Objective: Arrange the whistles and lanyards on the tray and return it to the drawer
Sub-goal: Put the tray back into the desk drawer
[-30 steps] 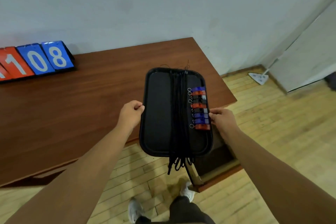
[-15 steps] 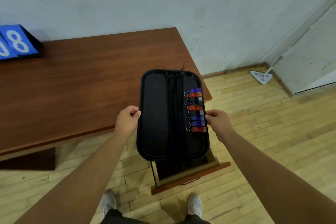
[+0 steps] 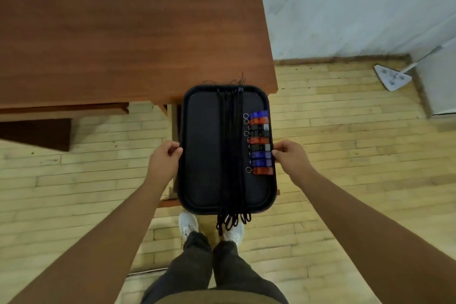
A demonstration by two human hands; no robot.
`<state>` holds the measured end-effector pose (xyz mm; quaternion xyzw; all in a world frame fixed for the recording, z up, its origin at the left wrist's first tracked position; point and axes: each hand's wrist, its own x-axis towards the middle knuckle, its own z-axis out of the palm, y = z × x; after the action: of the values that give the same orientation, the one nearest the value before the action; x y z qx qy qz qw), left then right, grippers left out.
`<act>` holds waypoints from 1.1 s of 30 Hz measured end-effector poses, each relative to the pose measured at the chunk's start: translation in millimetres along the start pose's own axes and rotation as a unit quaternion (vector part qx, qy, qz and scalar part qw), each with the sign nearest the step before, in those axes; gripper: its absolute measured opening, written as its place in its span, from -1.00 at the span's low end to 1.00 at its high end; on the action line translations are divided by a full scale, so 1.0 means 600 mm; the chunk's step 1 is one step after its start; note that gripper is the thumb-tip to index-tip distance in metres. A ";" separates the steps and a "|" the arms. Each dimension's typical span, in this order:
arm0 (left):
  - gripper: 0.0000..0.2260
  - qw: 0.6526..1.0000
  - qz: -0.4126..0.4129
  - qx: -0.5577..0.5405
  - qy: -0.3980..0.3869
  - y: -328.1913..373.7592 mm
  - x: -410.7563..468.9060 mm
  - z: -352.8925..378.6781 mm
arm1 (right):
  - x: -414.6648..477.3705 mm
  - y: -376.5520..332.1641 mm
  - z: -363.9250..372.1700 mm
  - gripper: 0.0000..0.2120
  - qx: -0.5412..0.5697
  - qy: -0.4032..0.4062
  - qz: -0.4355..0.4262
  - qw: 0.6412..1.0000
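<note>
I hold a black tray [image 3: 199, 145] level in both hands. My left hand [image 3: 164, 159] grips its left rim and my right hand [image 3: 290, 158] grips its right rim. Several whistles [image 3: 260, 142] in blue, red and black lie stacked in a column along the tray's right side. A bundle of black lanyards [image 3: 232, 145] runs lengthwise down the middle, with loops hanging over the near edge. The tray hovers over the open drawer [image 3: 172, 131] under the desk corner and hides most of it.
The brown wooden desk [image 3: 123, 32] fills the upper left. My white shoes [image 3: 188, 224] stand on the pale wood floor just below the tray. A white mop head [image 3: 392, 78] lies by the wall at the right.
The view has tilted steeply down. The tray has come off the desk edge toward me and now sits over the open drawer; both hands keep their grip.
</note>
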<state>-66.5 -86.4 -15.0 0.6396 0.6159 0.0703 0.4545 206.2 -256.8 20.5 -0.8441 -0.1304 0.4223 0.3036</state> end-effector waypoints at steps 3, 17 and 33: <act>-0.84 1.000 -0.020 -0.006 -0.009 -0.029 -0.008 0.029 | 0.010 0.042 0.014 -0.86 0.001 -0.003 0.016 1.000; -0.80 0.997 -0.077 0.016 -0.011 -0.108 0.029 0.090 | 0.082 0.114 0.085 -0.82 0.024 -0.019 0.057 0.998; -0.68 0.992 -0.090 -0.065 0.060 -0.111 0.132 0.129 | 0.193 0.066 0.147 -0.86 0.059 0.032 0.038 0.997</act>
<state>-46.0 -68.5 -141.1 0.5453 0.6915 0.1072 0.4616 205.8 -196.8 -117.9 -0.8423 -0.0628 0.4132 0.3404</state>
